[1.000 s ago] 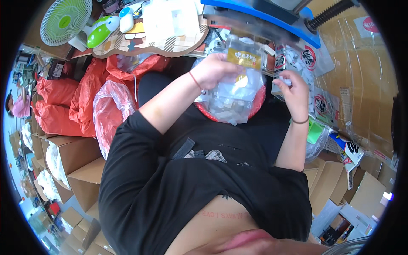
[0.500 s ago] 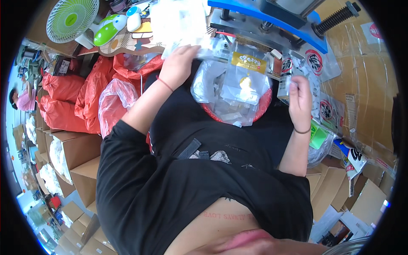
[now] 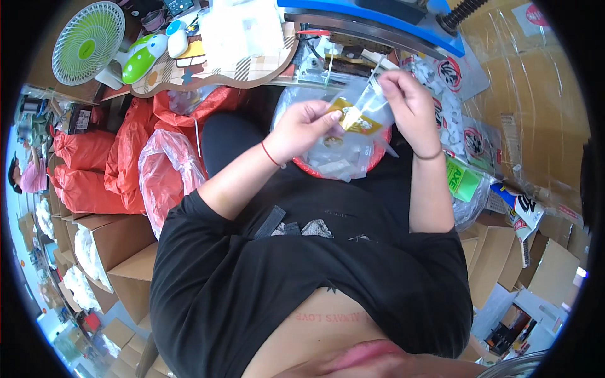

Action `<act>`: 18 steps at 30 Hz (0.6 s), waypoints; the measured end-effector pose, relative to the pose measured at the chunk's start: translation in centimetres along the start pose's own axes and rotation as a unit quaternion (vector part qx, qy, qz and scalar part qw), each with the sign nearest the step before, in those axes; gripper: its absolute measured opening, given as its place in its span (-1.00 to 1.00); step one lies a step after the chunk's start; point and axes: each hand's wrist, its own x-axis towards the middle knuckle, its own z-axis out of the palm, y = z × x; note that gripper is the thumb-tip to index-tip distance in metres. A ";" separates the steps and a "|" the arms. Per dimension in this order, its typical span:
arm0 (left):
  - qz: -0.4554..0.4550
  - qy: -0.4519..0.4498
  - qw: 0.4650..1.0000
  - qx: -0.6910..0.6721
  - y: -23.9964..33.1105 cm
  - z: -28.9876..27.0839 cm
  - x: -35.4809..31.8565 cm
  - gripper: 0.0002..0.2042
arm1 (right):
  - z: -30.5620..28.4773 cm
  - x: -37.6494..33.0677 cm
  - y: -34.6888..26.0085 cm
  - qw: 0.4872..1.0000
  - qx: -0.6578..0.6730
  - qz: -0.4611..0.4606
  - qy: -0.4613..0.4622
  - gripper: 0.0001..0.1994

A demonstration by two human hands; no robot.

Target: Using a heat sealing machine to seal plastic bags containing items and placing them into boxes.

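Above a red basin, a clear plastic bag with a gold printed band is stretched between my two hands. My left hand pinches its left side with thumb and fingers. At the bag's upper right edge, the fingers of my right hand are closed on the plastic. The basin sits at my lap, and more clear bags lie inside it. A stack of whitish translucent sheets or bags lies on the worktable beyond my left hand.
A blue-framed press stands at the table's far edge, with a large carton on the right. Far left are a white-and-green fan and stuffed red bags. Open cardboard boxes flank me; another person is far left.
My left hand has come from the whitish stack down to the basin. My right hand has moved left from beside a can. Both now grip the gold-banded bag, and the view has shifted slightly.
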 end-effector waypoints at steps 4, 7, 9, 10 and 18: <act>-0.094 -0.085 0.977 -0.172 -0.7 1.8 -0.5 -0.82 | -2.5 -0.9 -0.1 0.989 0.000 0.021 -0.144 -0.76; -0.142 -0.123 0.951 -0.247 -0.1 2.6 -0.3 -0.79 | -4.7 -0.7 1.9 0.972 -0.230 0.030 -0.047 -0.75; -0.109 -0.070 0.959 -0.254 -0.8 1.9 1.1 -0.78 | -6.0 -0.6 4.4 0.940 -0.340 0.031 0.006 -0.74; -0.094 -0.046 0.960 -0.258 -1.0 1.5 2.0 -0.77 | -6.3 -1.2 6.7 0.920 -0.391 0.014 -0.008 -0.74; -0.089 0.114 0.989 -0.010 1.3 -2.2 5.3 -0.54 | -5.3 -1.9 9.9 0.917 -0.397 0.030 0.002 -0.64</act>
